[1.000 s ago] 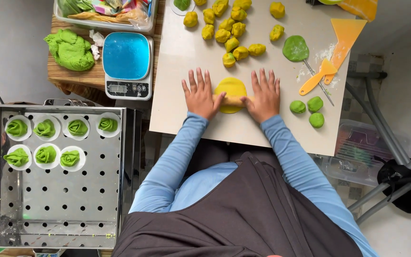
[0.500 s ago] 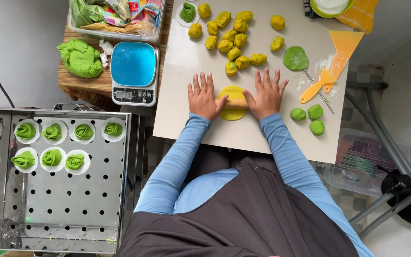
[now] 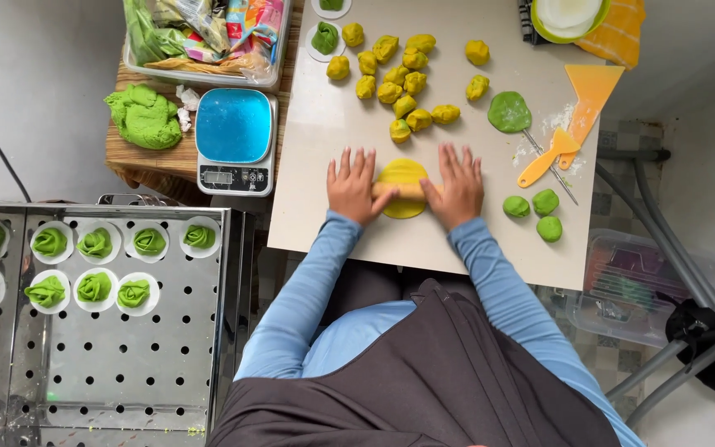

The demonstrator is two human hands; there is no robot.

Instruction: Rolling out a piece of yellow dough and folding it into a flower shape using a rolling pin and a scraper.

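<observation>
Rolling step in hand. Left hand (image 3: 351, 185) and right hand (image 3: 458, 184) flat, fingers spread, pressing rolling pin (image 3: 400, 190) over yellow dough disc (image 3: 403, 189) at board's (image 3: 324, 215) 6 o'clock edge. Yellow dough balls (image 3: 399, 74) at 12, green balls (image 3: 537, 213) at 3. Judgement: next move calls for even pressure, disc rotation.

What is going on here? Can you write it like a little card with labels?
Left hand: palm down on one end of a thin wooden rolling pin
Right hand: palm down on the other end
Under the pin: flat round yellow dough disc
Work surface: pale square board
Farther back: heap of small yellow dough lumps
Right side: three small green dough balls
Left: blue-topped kitchen scale
Steel tray: green shaped dough pieces on white papers
</observation>
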